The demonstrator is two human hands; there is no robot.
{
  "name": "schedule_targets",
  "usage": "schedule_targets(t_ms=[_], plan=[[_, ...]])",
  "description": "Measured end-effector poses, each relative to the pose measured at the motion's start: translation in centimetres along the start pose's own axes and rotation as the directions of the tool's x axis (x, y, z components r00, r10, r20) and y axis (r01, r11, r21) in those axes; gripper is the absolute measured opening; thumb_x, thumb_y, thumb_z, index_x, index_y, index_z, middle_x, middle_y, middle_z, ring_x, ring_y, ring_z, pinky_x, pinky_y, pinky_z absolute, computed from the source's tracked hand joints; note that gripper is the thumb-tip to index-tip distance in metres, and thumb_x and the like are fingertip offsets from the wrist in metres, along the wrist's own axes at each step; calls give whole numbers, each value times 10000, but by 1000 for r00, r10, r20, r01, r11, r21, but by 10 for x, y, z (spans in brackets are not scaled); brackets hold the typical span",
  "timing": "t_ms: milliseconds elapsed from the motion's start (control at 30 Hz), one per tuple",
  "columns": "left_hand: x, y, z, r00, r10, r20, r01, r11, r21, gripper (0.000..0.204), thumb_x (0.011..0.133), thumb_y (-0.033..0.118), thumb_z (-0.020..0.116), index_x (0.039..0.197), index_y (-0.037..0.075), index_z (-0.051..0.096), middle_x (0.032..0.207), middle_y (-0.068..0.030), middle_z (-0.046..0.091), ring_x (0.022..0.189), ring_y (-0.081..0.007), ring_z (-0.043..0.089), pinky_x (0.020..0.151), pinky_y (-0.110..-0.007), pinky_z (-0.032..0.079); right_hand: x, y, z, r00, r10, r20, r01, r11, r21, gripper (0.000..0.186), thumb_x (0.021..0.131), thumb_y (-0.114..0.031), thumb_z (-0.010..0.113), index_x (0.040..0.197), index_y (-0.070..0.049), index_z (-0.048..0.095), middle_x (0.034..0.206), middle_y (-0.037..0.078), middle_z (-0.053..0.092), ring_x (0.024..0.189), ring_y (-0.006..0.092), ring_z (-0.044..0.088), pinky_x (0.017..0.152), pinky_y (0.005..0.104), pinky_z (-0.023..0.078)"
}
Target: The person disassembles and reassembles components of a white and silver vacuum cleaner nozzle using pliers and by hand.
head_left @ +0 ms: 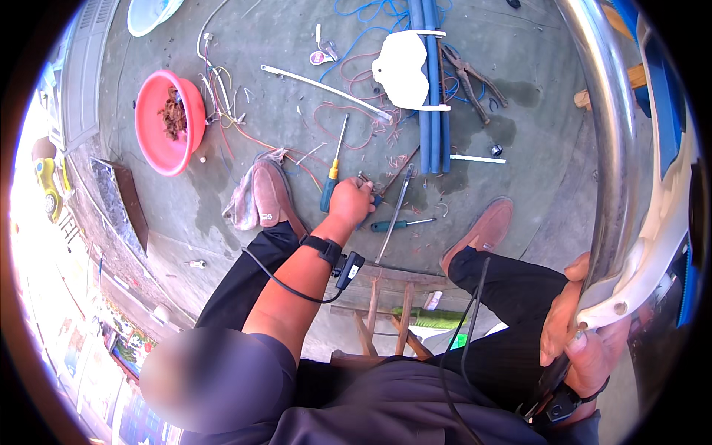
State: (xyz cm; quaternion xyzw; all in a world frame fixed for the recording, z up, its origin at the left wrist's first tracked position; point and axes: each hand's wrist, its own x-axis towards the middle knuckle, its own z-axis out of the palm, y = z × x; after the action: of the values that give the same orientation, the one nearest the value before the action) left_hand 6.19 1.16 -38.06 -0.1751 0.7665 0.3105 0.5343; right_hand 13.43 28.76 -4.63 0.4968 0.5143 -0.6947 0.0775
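My left hand [351, 199] reaches down to the floor with its fingers closed. A bit of blue shows beside the fingertips, but what they grip is mostly hidden. Just left of it lies a screwdriver [330, 187] with a yellow and teal handle, its blade pointing away. A shorter teal-handled screwdriver [391, 225] and a thin metal rod [395, 211] are to the right of that hand. At the right side, my right hand [571, 330] is wrapped round the lower end of a shiny bent metal tube [610, 148], against a long white plastic part [644, 256].
Blue tubes [429, 141] lie under a white plastic cover [403, 70], with pliers [469, 78] alongside. A white strip [326, 92] and loose wires [222, 100] spread across the floor. A pink basin [152, 152] holds brown scraps. A wooden stool [371, 311] stands between my legs.
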Motion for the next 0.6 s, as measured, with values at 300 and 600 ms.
schedule_targets(t_ms=[300, 600], plan=[[-4, 3, -1, 1000, 0, -23, -2, 999, -54, 207, 954, 186, 590, 889, -11, 601, 715, -73, 644, 542, -153, 633, 500, -288, 482, 4, 6, -4, 995, -88, 38, 88, 996, -13, 699, 775, -257, 768, 1225, 82, 356, 574, 74, 545, 421, 118, 504, 424, 215, 455], [0, 2, -5, 1000, 26, -14, -26, 999, 26, 206, 940, 183, 608, 854, -3, 589, 691, -67, 641, 535, -157, 637, 479, -290, 474, 4, 8, 0, 995, -97, 22, 97, 995, 13, 670, 783, -266, 764, 1203, 87, 379, 568, 71, 537, 418, 115, 498, 398, 213, 446]])
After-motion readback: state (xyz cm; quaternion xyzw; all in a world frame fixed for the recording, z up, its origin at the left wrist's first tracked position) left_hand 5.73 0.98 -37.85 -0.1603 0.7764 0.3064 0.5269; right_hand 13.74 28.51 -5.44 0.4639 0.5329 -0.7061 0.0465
